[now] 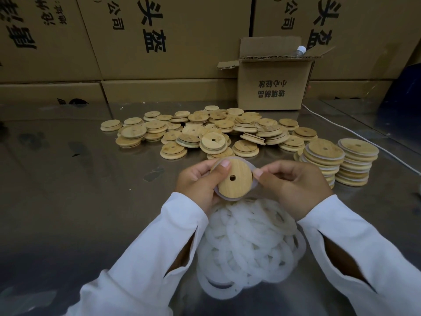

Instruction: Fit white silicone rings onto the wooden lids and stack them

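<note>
Wooden lid [234, 180] w/ a small centre hole is held up off the tabletop [79, 179], mid-scene, btwn both hands, flat face tilted toward the camera; left hand [198, 181] grips its left edge, fingers curled behind it, thumb [224, 167] pressed on the upper left of the face; right hand [293, 185] sits at the lid's right edge, fingers [259, 173] closed in a pinch on the white ring [253, 166] there; the ring shows as a thin pale band along the lid's upper right rim and again under its near left rim, so it goes round the lid; whether it's seated all the way round can't be told.

Just near of the hands, a loose heap of rings [248, 245] lies on the tabletop btwn the two white sleeves [157, 247]; far of the hands, a wide scatter of bare lids [205, 131], many overlapping, some w/ the hole showing; right of that, two stacks of lids [324, 156] stand side by side, close together, pale ring edges visible btwn layers; the left one leans a bit.

Far right: small open cardboard box [271, 87] w/ print on its front, flaps up; a clear bottle [301, 50] w/ a white cap pokes out the top; a white cable [355, 133] runs from beside the box across the tabletop to the right edge, passing far of the stacks; big printed cartons [170, 42] line the far side.
</note>
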A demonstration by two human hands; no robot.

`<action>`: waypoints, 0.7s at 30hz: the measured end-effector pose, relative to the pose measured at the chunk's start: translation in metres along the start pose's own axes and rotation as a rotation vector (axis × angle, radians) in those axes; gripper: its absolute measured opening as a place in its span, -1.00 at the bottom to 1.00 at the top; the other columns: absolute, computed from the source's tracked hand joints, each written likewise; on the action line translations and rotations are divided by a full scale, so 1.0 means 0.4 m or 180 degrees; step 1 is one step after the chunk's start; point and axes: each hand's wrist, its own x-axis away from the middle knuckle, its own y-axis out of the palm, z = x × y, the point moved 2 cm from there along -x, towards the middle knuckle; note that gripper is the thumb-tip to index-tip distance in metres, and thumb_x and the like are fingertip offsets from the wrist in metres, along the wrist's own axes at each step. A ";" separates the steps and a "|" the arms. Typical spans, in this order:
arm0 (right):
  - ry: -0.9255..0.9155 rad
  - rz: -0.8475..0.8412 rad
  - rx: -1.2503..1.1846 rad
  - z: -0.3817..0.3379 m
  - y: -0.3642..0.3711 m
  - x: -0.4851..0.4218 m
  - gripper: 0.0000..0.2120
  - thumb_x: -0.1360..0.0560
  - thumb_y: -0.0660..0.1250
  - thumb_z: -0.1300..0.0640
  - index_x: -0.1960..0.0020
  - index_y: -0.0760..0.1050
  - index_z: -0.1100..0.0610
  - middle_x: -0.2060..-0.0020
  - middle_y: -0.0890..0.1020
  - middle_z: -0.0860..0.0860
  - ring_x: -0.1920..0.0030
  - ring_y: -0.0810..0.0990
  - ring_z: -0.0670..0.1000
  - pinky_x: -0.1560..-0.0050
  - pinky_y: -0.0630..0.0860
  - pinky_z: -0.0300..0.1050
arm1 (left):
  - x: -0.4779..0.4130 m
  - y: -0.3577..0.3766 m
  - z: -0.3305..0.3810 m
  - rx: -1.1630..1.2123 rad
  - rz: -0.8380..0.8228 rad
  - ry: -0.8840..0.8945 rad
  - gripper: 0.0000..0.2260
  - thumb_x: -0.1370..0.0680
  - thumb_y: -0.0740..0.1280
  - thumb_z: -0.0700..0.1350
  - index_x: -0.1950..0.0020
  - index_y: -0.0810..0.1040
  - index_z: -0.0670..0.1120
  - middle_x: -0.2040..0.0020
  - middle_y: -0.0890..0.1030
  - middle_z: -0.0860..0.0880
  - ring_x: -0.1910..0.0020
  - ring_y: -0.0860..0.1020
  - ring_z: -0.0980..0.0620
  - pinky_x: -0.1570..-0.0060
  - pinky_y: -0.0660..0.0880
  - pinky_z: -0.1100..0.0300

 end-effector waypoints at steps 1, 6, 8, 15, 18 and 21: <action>0.0023 -0.0021 -0.0020 -0.001 0.000 0.001 -0.87 -0.40 0.40 0.17 0.32 0.58 0.06 0.32 0.64 0.02 0.24 0.57 -0.01 0.15 0.49 -0.21 | 0.000 0.000 0.002 0.0034 -0.0007 -0.0016 -0.75 -0.36 0.34 -0.15 0.03 0.60 -0.23 0.21 0.67 -0.14 0.25 0.65 0.01 0.29 0.61 0.15; -0.0094 -0.0164 -0.0017 -0.008 0.010 0.010 -0.89 -0.42 0.38 0.18 0.29 0.57 0.08 0.37 0.61 -0.05 0.32 0.55 -0.10 0.29 0.45 -0.45 | 0.000 -0.002 0.002 0.0200 0.0089 -0.0035 -0.89 -0.47 0.29 -0.22 0.10 0.60 -0.18 0.29 0.67 -0.08 0.30 0.65 0.05 0.38 0.58 0.21; -0.0099 -0.0155 -0.0126 -0.007 0.016 0.014 -0.90 -0.41 0.39 0.20 0.27 0.57 0.11 0.40 0.60 -0.04 0.38 0.54 -0.15 0.33 0.45 -0.47 | 0.001 -0.002 0.000 0.0133 0.0124 0.0010 -0.90 -0.46 0.31 -0.21 0.10 0.60 -0.17 0.30 0.67 -0.07 0.31 0.65 0.05 0.37 0.58 0.21; 0.0396 -0.0340 -0.0705 -0.002 0.010 0.009 -0.83 -0.39 0.39 0.29 0.29 0.58 0.05 0.46 0.65 -0.04 0.41 0.59 -0.13 0.27 0.55 -0.35 | 0.004 -0.001 0.002 0.0126 0.0199 0.0139 -0.81 -0.37 0.34 -0.13 0.07 0.60 -0.17 0.26 0.67 -0.06 0.27 0.64 0.06 0.35 0.58 0.21; 0.0443 -0.0337 -0.0676 0.003 0.013 0.009 -0.82 -0.40 0.38 0.30 0.29 0.57 0.06 0.50 0.63 -0.05 0.46 0.57 -0.17 0.34 0.53 -0.39 | 0.006 -0.002 0.002 0.0062 0.0164 0.0136 -0.76 -0.34 0.34 -0.10 0.05 0.60 -0.17 0.23 0.66 -0.08 0.26 0.64 0.04 0.32 0.60 0.18; 0.0399 -0.0295 -0.0552 0.006 0.013 0.008 -0.80 -0.40 0.38 0.29 0.31 0.58 0.03 0.51 0.63 -0.06 0.46 0.55 -0.19 0.33 0.52 -0.40 | 0.005 -0.002 0.003 0.0007 0.0164 0.0140 -0.78 -0.39 0.33 -0.14 0.03 0.59 -0.19 0.20 0.65 -0.10 0.24 0.63 0.05 0.29 0.60 0.18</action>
